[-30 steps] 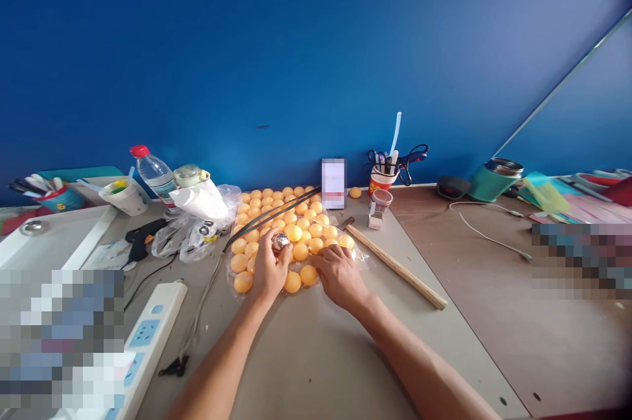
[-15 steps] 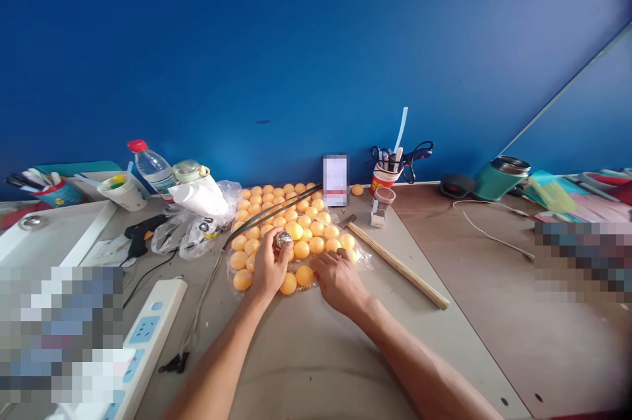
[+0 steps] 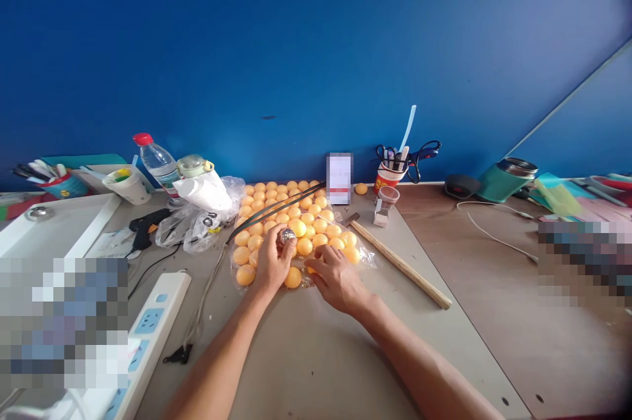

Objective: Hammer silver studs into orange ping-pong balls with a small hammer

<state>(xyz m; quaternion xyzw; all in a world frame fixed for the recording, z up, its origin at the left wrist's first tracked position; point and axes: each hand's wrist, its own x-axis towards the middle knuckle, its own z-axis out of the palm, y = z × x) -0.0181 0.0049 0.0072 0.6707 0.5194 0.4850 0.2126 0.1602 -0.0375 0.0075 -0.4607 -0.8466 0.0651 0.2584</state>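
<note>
My left hand (image 3: 275, 257) is closed round a small ball (image 3: 286, 237) with a silvery, beaded-looking surface. A bright orange ball (image 3: 297, 228) shows right beside it; whether the two are joined I cannot tell. My right hand (image 3: 337, 278) is palm down at the near right, its fingers bent and drawn together over the edge of the orange balls. Whatever its fingertips pinch is hidden. Beneath both hands, several rows of orange balls (image 3: 245, 275) lie in clear plastic on the desk. One orange ball (image 3: 293, 277) sits between my hands, near small shiny bits.
Black straps (image 3: 276, 210) cross the balls. To the right lies a wooden-handled hammer (image 3: 402, 265). A phone (image 3: 340, 178) leans against the blue wall beside a red cup (image 3: 388, 178) of tools. On the left are a glue gun (image 3: 147, 228), a bottle (image 3: 157, 166) and a power strip (image 3: 153, 328).
My right hand has shifted slightly, its fingers now bunched over a ball at the near edge. The left hand keeps its silvery ball. The whole view has moved a little.
</note>
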